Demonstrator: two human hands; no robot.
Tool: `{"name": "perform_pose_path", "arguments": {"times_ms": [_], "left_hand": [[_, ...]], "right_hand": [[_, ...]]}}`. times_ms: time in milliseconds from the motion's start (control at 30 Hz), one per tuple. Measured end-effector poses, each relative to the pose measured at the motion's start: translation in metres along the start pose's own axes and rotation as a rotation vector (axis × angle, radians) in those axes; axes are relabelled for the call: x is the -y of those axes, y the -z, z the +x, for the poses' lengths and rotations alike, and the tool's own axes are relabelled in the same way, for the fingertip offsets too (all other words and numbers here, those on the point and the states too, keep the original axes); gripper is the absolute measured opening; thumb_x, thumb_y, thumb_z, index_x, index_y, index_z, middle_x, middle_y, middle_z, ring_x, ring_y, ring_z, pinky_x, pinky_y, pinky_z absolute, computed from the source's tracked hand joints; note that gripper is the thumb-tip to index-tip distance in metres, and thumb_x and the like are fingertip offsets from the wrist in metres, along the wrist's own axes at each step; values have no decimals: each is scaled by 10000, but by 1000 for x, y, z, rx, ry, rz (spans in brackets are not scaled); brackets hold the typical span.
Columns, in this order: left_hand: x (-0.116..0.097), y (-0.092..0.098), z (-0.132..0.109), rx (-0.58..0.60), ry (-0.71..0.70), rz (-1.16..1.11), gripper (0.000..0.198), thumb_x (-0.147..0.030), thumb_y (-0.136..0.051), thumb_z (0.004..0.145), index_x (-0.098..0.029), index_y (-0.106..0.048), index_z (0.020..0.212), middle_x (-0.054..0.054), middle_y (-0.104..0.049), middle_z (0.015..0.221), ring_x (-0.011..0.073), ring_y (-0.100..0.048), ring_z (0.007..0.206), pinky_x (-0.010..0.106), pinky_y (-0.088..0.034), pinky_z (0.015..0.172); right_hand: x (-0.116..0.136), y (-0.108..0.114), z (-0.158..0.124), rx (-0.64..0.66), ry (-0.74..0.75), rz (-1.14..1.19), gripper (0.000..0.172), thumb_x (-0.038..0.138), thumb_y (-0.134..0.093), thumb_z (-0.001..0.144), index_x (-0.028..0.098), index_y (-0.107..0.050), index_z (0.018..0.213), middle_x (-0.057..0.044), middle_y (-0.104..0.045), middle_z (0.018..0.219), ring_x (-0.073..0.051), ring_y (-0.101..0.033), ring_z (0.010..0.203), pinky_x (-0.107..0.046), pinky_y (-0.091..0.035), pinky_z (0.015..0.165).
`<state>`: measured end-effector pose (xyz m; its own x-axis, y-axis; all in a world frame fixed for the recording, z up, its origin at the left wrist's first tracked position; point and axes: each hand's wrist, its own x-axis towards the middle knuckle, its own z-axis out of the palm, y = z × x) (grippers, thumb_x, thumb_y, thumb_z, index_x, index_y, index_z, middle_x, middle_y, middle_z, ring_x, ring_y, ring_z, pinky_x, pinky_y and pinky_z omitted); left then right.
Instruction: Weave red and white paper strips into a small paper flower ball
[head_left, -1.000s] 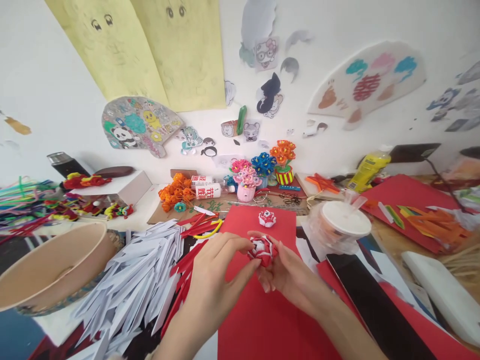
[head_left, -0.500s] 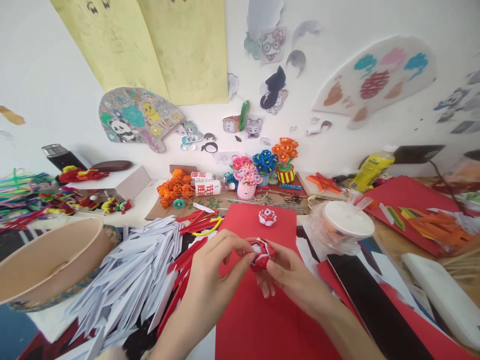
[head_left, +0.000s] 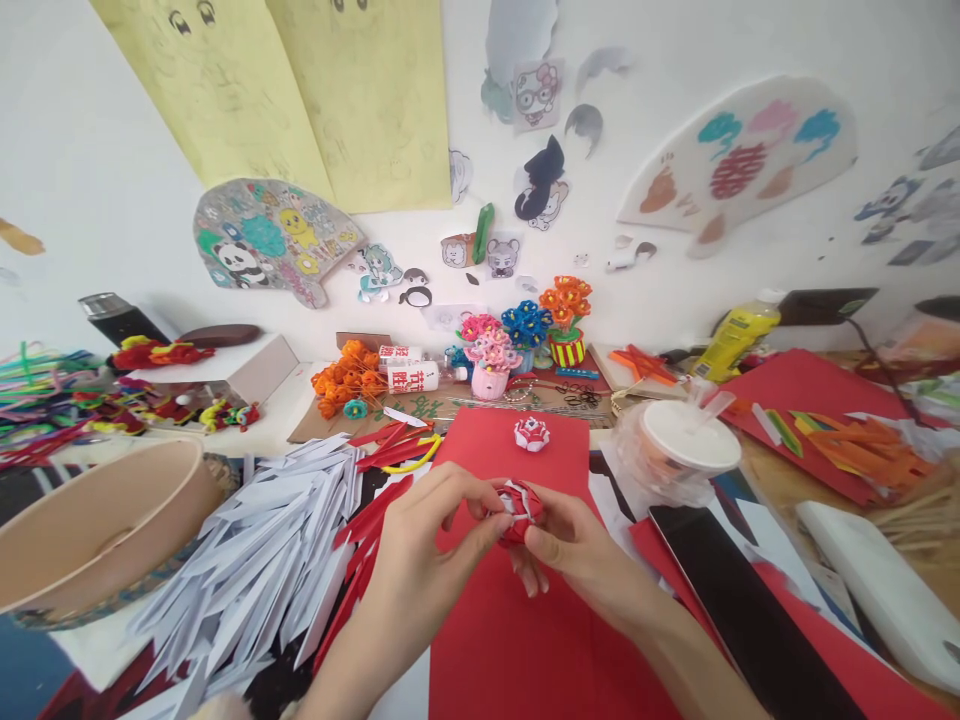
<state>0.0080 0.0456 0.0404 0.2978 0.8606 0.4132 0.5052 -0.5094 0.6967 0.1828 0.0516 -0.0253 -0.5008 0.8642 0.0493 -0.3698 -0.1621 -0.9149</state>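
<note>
My left hand [head_left: 420, 535]: thumb and forefinger pinched on the left side of the red-and-white folded ball [head_left: 521, 508].
My right hand [head_left: 581, 545]: thumb and fingers curled round its right side, so both hands meet on the one piece.
Folded ball: held up between my fingers, above the long red sheet [head_left: 510, 650]; its underside is partly hidden by my right hand.
Beside my left arm: red strips [head_left: 360, 570], then a heap of white folded strips [head_left: 262, 560], with a tan bowl [head_left: 169, 480] farther left.
Beside my right arm: a black slab [head_left: 750, 620] lying at a slant, a white block [head_left: 877, 590] to its right.
Past my fingertips: a second red-and-white piece [head_left: 532, 434], resting near the far end of the red sheet.
Right of that: a white-lidded cup [head_left: 694, 438] in clear plastic.
Table back: orange flowers [head_left: 349, 375] lying in a bunch, a pink pot [head_left: 490, 380] and a striped pot [head_left: 568, 348] of upright blooms.
Wall: yellow sheets [head_left: 375, 110] with pencil drawings.
</note>
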Motion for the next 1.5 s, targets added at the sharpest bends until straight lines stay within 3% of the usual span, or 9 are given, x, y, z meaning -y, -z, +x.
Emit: {"name": "perform_pose_path", "arguments": {"times_ms": [233, 433, 533, 667, 933, 1167, 1500], "left_hand": [[0, -1, -2, 8, -14, 48, 110, -128, -598, 863, -202, -606, 781, -8, -643, 739, 137, -577, 681, 248, -430, 608], [0, 1, -2, 7, 21, -1, 102, -154, -617, 861, -201, -615, 771, -17, -627, 702, 123, -532, 625, 237, -408, 569], [-1, 4, -2, -46, 52, -50, 107, -209, -628, 865, -204, -622, 759, -19, -614, 668, 124, -513, 600, 236, -398, 539], [-2, 9, -3, -113, -9, -20, 110, -200, -621, 872, -206, -623, 763, -25, -618, 670, 119, -517, 598, 241, -417, 560], [-4, 10, -8, -58, -182, 137, 106, -100, -621, 869, -206, -626, 869, -9, -646, 797, 130, -598, 740, 250, -453, 678], [-4, 13, -8, 20, -144, 174, 90, -112, -642, 864, -198, -620, 880, -16, -622, 800, 127, -584, 744, 241, -429, 676], [-5, 9, -7, 40, -126, 216, 93, -98, -636, 850, -190, -631, 864, -13, -630, 787, 141, -592, 733, 256, -422, 669]], "right_hand": [[2, -3, -1, -6, -9, -17, 481, 477, -699, 834, 145, -633, 1177, 2, -601, 678, -115, -553, 531, -240, -441, 506], [3, -2, -1, -4, 12, 1, 498, 458, -734, 810, 170, -628, 1202, 3, -605, 681, -119, -554, 538, -241, -445, 507], [2, -1, -2, -4, 25, 49, 565, 455, -760, 787, 211, -588, 1267, -4, -632, 730, -122, -582, 564, -242, -456, 528], [3, -2, -4, 6, 8, 68, 592, 432, -784, 771, 245, -570, 1290, -12, -650, 810, -131, -619, 624, -261, -481, 590], [6, -4, -4, 11, 7, 70, 554, 370, -798, 774, 277, -586, 1278, -12, -632, 907, -117, -622, 675, -253, -503, 635], [4, -1, -4, 13, 3, 65, 570, 320, -818, 760, 270, -586, 1279, -10, -625, 918, -101, -569, 690, -238, -504, 646], [5, 0, -3, -13, -7, -37, 559, 295, -806, 773, 273, -582, 1285, -35, -643, 994, -123, -590, 719, -262, -495, 663]]}}
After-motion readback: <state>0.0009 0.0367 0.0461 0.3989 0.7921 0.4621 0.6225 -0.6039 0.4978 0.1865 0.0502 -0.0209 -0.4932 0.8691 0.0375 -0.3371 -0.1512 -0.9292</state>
